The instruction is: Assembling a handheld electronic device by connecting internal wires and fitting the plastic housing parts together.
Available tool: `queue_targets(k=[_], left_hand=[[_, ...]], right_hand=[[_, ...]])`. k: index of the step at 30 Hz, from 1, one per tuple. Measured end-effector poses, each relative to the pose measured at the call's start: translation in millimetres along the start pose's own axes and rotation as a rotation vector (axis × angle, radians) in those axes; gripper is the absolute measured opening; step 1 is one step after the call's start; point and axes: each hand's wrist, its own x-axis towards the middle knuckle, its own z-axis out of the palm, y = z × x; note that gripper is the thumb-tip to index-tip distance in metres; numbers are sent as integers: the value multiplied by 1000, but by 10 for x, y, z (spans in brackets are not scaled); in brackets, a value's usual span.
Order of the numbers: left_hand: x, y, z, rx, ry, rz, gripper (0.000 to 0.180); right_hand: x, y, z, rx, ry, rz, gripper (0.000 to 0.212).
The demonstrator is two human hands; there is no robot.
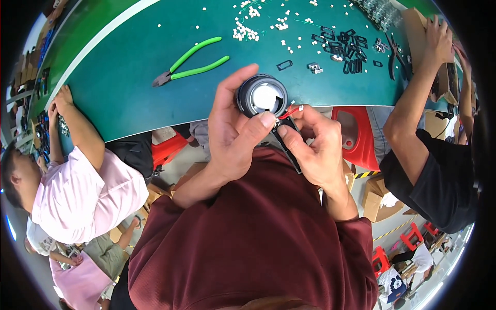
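My left hand [232,142] is wrapped round a black round lamp head [264,98] with a shiny silver reflector facing up. Its thumb presses on the near rim. Close beside it, my right hand [320,150] pinches a slim black part [292,157] between thumb and fingers. Short red wires [294,110] show between the lamp head and the right fingertips; where they end is hidden. Both hands are just off the near edge of the green table [129,98]. Beyond my left hand lie cutting pliers [199,70] with green handles, spread apart.
Small white pieces [245,33] are scattered on the far table. At right lie a pile of black oval frames [354,51], dark pliers [392,64], clear plastic parts [380,13] and a cardboard box [416,36]. People sit on both sides; a red stool [356,139] stands at right.
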Motion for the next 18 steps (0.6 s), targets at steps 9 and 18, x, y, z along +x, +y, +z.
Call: queue_targets(k=[9,18], left_hand=[[7,17,19,10,-31,-24,66],[-15,46,35,76,11,-43,65]], right_hand=[[48,4,-50,5,-34,-59,10],[4,125,14,196,-80,-26,9]])
